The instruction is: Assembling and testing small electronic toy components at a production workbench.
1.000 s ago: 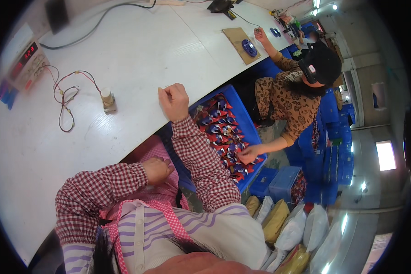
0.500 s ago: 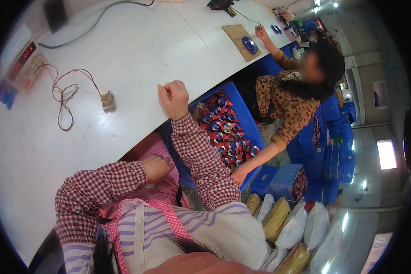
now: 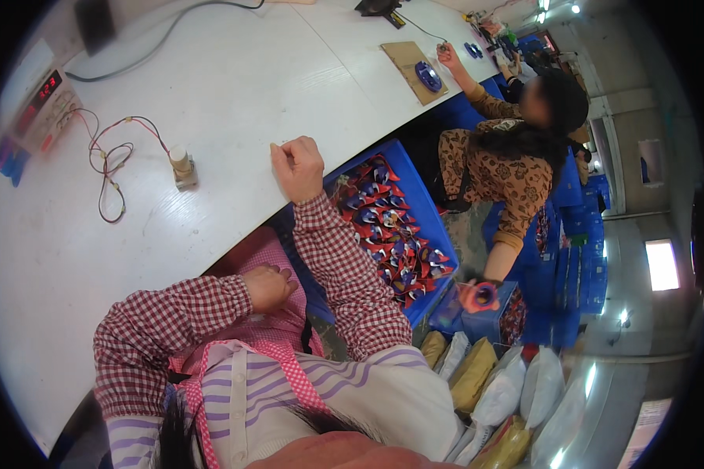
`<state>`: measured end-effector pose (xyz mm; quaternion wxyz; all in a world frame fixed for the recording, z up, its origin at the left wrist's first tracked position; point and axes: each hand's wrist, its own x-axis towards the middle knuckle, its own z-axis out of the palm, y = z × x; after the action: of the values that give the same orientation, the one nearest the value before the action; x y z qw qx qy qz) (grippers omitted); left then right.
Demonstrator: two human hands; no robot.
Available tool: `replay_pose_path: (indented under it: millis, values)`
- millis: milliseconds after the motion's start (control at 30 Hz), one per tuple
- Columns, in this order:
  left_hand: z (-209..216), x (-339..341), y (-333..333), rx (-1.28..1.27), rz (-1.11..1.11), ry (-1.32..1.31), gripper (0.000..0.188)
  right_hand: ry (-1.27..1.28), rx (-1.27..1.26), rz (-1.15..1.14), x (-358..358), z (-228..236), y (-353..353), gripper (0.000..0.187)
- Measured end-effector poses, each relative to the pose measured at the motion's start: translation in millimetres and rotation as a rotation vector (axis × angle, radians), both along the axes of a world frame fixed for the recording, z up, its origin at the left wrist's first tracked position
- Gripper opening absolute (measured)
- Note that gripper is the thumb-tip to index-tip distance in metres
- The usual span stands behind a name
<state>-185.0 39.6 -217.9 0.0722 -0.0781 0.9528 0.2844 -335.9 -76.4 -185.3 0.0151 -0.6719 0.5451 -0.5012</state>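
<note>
My right hand (image 3: 299, 169) rests at the edge of the white table (image 3: 235, 86), its fingers curled into a loose fist with nothing visible in it. My left hand (image 3: 269, 288) lies on the pink apron (image 3: 246, 322) over my lap, fingers relaxed and apart, holding nothing I can see. Just below my right forearm stands a blue crate (image 3: 430, 215) filled with several red, white and blue parts (image 3: 387, 227). On the table, left of my right hand, a small beige block-shaped piece (image 3: 183, 169) stands upright, joined by red and black wires (image 3: 109, 168) to a power supply (image 3: 48, 105) with a red display.
A co-worker (image 3: 501, 156) sits to the right, one hand holding a round dark part (image 3: 485, 295) beyond the crate. A cardboard sheet (image 3: 407, 66) bears a blue ring-shaped part (image 3: 428, 76). Stuffed sacks (image 3: 501, 391) and more blue crates (image 3: 579, 273) stand at the right.
The co-worker's lower hand has moved from the crate's edge out to the right and now holds a round dark part. The co-worker's head has turned. My hands have not moved.
</note>
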Motion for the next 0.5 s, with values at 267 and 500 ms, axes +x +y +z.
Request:
replay_pose_path:
  millis: [267,500]
  values:
    - [1.0,0.7,-0.8,0.013,-0.003,0.010,0.042,0.008,-0.008,0.001,-1.0,-1.5,-0.9,0.020]
    - [5.7,0.9,-0.6,0.025,0.006,-0.005,0.031,0.008,-0.018,0.000,-1.3,-1.1,-0.6,0.020]
